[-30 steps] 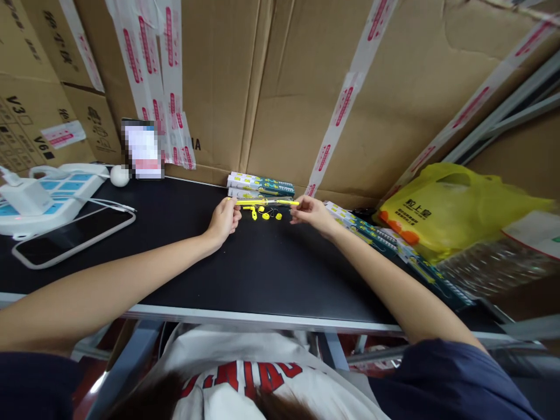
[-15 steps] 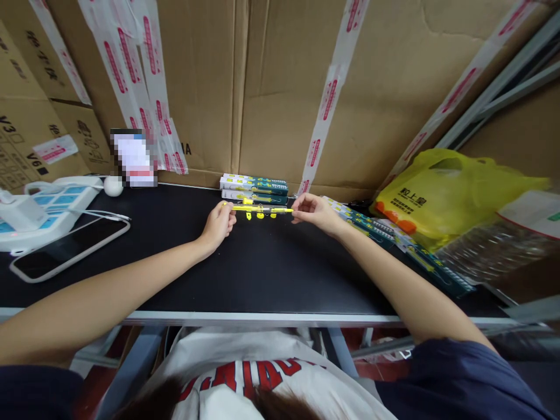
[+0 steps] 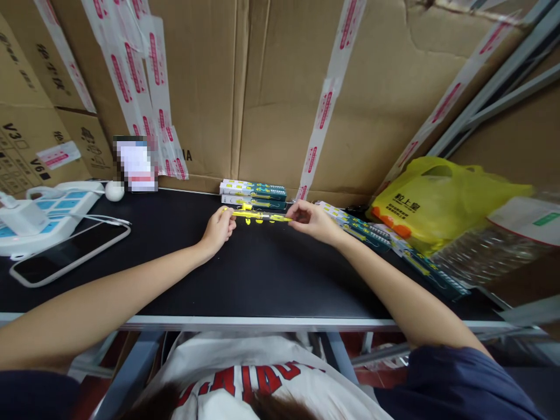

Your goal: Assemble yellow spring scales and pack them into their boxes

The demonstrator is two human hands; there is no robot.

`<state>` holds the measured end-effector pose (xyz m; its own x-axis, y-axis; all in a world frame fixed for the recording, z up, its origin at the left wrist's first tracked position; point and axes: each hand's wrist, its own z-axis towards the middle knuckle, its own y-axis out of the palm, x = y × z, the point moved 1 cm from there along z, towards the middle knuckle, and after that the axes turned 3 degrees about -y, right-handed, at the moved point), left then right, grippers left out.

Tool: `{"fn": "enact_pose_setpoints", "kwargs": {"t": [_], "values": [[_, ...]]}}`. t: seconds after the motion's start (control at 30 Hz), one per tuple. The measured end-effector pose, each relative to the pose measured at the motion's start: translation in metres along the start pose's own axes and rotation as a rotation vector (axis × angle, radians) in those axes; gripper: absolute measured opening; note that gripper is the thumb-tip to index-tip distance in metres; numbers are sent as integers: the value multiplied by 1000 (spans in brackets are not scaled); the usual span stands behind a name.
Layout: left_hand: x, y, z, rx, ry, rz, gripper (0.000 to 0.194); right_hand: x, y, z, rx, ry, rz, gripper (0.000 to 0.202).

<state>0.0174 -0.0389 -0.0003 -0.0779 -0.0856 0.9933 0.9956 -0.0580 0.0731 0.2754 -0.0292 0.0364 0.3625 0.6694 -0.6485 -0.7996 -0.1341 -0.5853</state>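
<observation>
A thin yellow stick-like item point(image 3: 262, 216) with a clear middle is stretched level between my hands over the black table. My left hand point(image 3: 219, 228) is closed on its left end. At its right end, the fingertips of my right hand point(image 3: 311, 220) pinch the yellow tip. Small yellow pieces point(image 3: 259, 221) show just below the item, and another yellow piece point(image 3: 247, 206) sits just above it. Right behind are two stacked green and white boxes point(image 3: 254, 195) against the cardboard.
On the left are a power strip point(image 3: 83, 198), a phone lying flat point(image 3: 70, 252) and a propped phone point(image 3: 136, 163). More long boxes point(image 3: 394, 245) and a yellow plastic bag point(image 3: 450, 198) stand at the right. Cardboard point(image 3: 280, 116) rises behind the table.
The yellow item sits slightly lower in view, and more yellow shows near its right end by my right hand. The whole view has shifted a little.
</observation>
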Motion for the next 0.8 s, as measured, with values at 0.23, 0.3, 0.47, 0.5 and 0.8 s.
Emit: {"fn": "enact_pose_setpoints", "kwargs": {"t": [0.23, 0.3, 0.47, 0.5, 0.8], "values": [[1, 0, 0, -44, 9, -16, 18, -3, 6, 1, 82, 4, 105, 26], [0, 0, 0, -45, 13, -14, 19, -2, 5, 2, 64, 31, 134, 29], [-1, 0, 2, -46, 20, -24, 19, -2, 3, 2, 63, 55, 191, 32], [-1, 0, 2, -45, 20, -28, 19, -2, 2, 2, 63, 55, 198, 32], [2, 0, 1, -41, 19, -82, 18, -3, 5, 1, 98, 160, 289, 40]]}}
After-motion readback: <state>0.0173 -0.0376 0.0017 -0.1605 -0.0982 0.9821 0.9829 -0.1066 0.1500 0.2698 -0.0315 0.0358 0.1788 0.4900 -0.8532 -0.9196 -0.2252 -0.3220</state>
